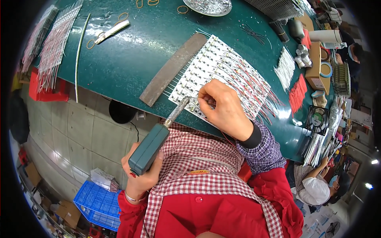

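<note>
My left hand (pixel 152 172) is closed round the dark green handle of a soldering iron (pixel 149 149). The iron slants up and to the right, its metal tip over the near left edge of a white circuit board panel (pixel 190 79). Just right of the tip, my right hand (pixel 224 105) is pinched over the panel on a thin wire, mostly hidden by the fingers. Rows of small dark parts cover the panel, and red and black wires (pixel 250 81) fan out across its right side. Along its left side lies a flat grey-brown bar (pixel 173 69).
Bundles of white tubes (pixel 285 69) and red tubes (pixel 297 94) lie to the right, near a cardboard box (pixel 317 71). Wired panels (pixel 59 37) hang over the table's left edge. A metal dish (pixel 208 6) stands at the back. A co-worker (pixel 317 190) sits at right.
</note>
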Demonstrator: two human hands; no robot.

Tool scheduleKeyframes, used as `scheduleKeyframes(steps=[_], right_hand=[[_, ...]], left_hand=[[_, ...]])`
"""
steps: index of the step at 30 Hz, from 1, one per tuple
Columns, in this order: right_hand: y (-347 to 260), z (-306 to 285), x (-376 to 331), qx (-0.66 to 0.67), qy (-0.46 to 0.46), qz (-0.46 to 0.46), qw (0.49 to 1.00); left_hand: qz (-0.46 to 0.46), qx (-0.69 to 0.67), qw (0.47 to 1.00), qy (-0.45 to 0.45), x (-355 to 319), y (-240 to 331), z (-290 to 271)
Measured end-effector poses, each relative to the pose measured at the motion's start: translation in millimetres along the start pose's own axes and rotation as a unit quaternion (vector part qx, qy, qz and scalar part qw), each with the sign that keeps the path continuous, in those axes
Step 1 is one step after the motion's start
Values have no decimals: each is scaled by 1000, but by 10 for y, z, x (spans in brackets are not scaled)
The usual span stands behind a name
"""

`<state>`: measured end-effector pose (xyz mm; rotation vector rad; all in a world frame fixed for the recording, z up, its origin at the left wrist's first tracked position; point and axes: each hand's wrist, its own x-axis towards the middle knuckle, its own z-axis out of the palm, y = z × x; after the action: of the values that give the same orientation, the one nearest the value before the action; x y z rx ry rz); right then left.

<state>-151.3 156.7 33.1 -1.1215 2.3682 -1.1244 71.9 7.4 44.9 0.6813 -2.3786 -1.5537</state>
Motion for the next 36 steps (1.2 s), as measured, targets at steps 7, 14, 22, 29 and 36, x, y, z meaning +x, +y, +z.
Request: scheduleKeyframes(steps=[7,14,22,29,36], right_hand=[[1,1,5,-8,-1,8,1000],[1,-165,14,-17,-45,-10,999],[795,-1065,519,-176,167,1,970],[1406,-1195,923,-257,172,-62,949],[1456,-1105,988,-364,152,-83,915]], left_hand=[[20,-17,998,48,-109,-205,37],[26,-27,997,71,-122,-253,80],[-11,-14,998,62,-144,-233,51],[-55,-70,993,78,-140,-203,61],[-22,-38,996,81,-110,-176,36]])
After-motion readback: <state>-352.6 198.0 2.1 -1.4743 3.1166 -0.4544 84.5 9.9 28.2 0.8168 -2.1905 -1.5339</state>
